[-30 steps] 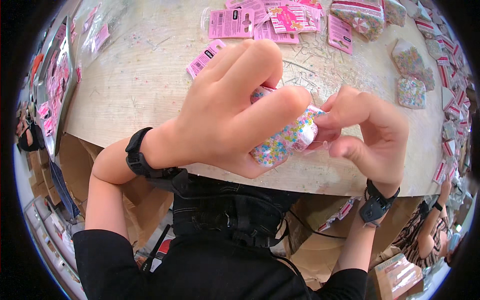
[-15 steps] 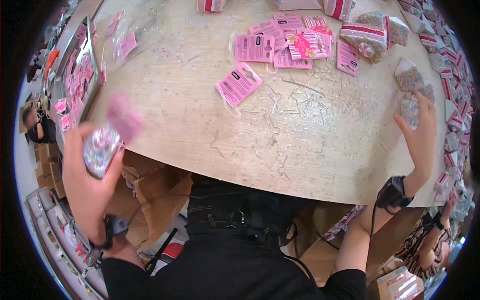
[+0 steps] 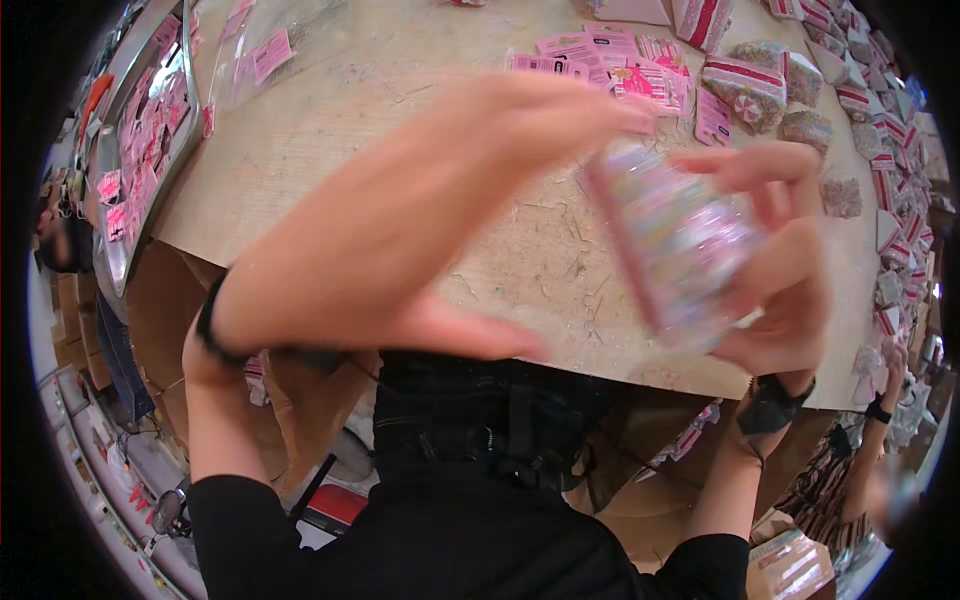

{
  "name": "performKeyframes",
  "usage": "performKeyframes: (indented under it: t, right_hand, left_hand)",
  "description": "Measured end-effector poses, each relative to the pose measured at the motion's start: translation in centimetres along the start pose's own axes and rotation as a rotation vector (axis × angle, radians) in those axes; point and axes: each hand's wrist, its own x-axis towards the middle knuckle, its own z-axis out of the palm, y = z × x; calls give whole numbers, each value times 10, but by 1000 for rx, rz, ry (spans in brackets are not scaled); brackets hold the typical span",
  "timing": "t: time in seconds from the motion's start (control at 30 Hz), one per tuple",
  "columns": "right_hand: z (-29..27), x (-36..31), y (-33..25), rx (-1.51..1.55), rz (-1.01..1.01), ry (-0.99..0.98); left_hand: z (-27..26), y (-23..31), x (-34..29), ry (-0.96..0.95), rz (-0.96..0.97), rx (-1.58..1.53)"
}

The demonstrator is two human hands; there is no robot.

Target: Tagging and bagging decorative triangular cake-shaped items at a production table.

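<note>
My right hand (image 3: 785, 255) grips a cake-slice-shaped ornament (image 3: 690, 245), pale with multicoloured sprinkles and a pinkish-red edge, raised above the table's right half. Motion blurs its detail. My left hand (image 3: 390, 215) stretches across the table with thumb and fingers wide apart. Its fingertips are close to the ornament's upper end; whether they touch it I cannot tell. No object shows in the left hand. Behind the hands lie several pink cards (image 3: 610, 60) in a loose pile, partly covered by the left fingers.
A metal tray (image 3: 185, 130) of pink cards stands at the left. Several finished-looking slice ornaments (image 3: 745, 90) lie at the back right, with many more (image 3: 895, 190) heaped along the right edge. Small wire bits (image 3: 575, 260) litter the wooden table (image 3: 330, 140). Another person's arm (image 3: 880, 410) is at the far right.
My left hand has swept right across the table, and the sprinkled thing and pink card it held no longer show there. My right hand has come inward and now holds an ornament.
</note>
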Motion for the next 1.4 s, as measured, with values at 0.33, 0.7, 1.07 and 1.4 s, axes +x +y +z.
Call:
performKeyframes:
  t: [0.33,0.7,1.07,1.4]
  right_hand:
    - [-3,-19,39,-181,330,148]
    - [20,-19,53,-490,454,84]
    - [34,-16,48,-753,470,-12]
    - [26,-24,53,-502,400,281]
  left_hand:
    - [46,-65,22,-100,89,-278]
    - [46,-64,22,-130,362,-37]
    - [38,-101,19,543,-293,465]
    - [40,-77,28,350,-596,-442]
